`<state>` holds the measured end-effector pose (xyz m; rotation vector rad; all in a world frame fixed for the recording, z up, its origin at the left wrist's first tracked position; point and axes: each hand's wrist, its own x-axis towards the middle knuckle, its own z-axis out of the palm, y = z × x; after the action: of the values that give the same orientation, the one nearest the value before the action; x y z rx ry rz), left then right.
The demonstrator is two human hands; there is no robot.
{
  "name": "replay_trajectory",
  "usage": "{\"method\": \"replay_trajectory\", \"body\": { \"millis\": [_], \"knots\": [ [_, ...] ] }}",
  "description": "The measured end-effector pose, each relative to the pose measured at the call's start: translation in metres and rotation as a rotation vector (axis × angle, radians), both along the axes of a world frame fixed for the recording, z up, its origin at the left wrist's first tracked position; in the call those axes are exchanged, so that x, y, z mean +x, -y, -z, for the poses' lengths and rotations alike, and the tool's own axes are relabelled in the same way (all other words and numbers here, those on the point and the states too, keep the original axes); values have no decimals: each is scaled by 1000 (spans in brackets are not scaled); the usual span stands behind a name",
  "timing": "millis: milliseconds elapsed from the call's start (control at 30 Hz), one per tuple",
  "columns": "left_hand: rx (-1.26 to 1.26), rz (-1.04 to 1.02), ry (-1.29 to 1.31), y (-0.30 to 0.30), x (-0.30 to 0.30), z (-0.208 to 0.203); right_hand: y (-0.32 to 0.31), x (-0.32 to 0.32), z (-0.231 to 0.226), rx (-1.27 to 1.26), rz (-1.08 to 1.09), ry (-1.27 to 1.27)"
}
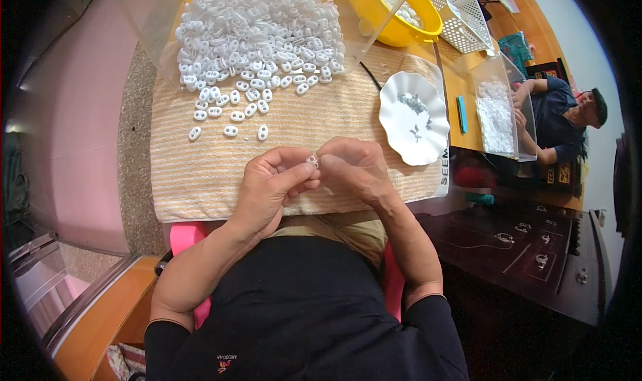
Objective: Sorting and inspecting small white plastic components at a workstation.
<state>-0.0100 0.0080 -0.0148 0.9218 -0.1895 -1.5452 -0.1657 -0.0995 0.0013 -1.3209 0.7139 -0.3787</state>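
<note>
My left hand point(271, 183) pinches a small white two-hole plastic piece point(312, 161) between thumb and fingertips, above the near part of the towel. Right beside it, my right hand point(358, 170) has its thumb and forefinger pressed together at the piece's edge. Whatever those right fingers hold is too small and hidden to name. Beyond my hands lies a big pile of similar white two-hole pieces point(261, 36), with several loose ones point(231, 131) strewn toward me. To the right, a white scalloped plate point(394, 137) bears small dark grey bits point(414, 103).
A striped towel point(190, 194) covers the table before me. Clear panels flank the pile. At the far right stand a yellow basin point(428, 30) and a white perforated basket point(461, 33). Another person point(562, 117) works by a clear box point(498, 150) of white pieces, near a blue tool point(462, 113).
</note>
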Motion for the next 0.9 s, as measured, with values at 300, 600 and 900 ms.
{"method": "replay_trajectory", "body": {
  "millis": [300, 600, 900],
  "knots": [
    [-4, -8, -13, -1, 0, 2, 1, 2, -2, 31, -11, -15],
    [7, -12, -24, 0, 0, -3, 1, 1, -4, 22, -3, -11],
    [17, -1, -32, 0, 0, -4, 2, -2, 6, -68, -37, 18]
  ]
}}
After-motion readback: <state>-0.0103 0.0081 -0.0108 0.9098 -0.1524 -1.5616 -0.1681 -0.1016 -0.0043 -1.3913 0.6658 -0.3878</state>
